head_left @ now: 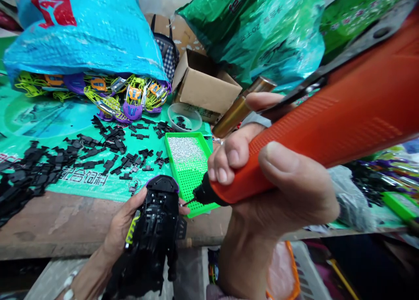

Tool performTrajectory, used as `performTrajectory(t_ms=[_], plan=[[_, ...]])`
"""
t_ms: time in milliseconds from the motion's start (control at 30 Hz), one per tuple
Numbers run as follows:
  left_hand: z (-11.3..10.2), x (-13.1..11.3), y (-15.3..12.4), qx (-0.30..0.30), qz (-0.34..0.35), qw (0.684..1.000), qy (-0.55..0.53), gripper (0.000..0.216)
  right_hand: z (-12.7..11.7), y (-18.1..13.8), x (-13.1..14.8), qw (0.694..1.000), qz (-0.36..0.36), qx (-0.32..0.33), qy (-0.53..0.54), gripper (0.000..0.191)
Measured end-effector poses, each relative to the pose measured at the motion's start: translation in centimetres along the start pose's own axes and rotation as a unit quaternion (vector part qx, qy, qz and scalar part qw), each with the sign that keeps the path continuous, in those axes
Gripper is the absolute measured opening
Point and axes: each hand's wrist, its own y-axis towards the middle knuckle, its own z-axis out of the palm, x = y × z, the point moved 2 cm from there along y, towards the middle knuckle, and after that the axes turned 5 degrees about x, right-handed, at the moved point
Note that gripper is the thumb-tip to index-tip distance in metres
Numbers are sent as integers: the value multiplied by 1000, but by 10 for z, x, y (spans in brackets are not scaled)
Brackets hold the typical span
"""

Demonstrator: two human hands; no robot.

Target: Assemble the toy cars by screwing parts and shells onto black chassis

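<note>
My left hand (122,223) grips a black plastic toy car chassis (157,221) with a purple front edge and yellow trim, held underside up over the table's front edge. My right hand (281,182) is wrapped round an orange electric screwdriver (327,121). Its black tip (203,194) and bit reach towards the chassis's right side, just above the near end of a green screw tray (196,189) holding several small silver screws (185,149).
Loose black plastic parts (65,160) lie spread over the green table cover. Coloured toy car bodies (131,97) spill from a blue sack (85,34). A clear dish (185,117), a cardboard box (206,86), green sacks (262,29) and a brass-coloured cylinder (242,106) stand behind.
</note>
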Motion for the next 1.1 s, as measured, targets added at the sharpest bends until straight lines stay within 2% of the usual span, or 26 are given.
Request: performTrajectory(t_ms=[167,467,600,767,900,1100], plan=[[4,0,0,-9,1,1000,-12,44,1,1,0,1000,8,2,0,26],[1,2,0,-4,2,1000,-10,45,1,-3,-6,1000,23,-5,18,42],[3,1,0,-18,9,1000,8,44,0,-3,-7,1000,30,-7,7,39],[6,1,0,-24,-15,999,-16,48,0,-4,-7,999,36,-5,-1,39],[2,2,1,-5,-11,1000,-15,50,0,-4,-7,999,24,-21,-18,39],[-8,5,7,55,-29,998,-31,54,-6,-3,-8,1000,-4,13,10,41]])
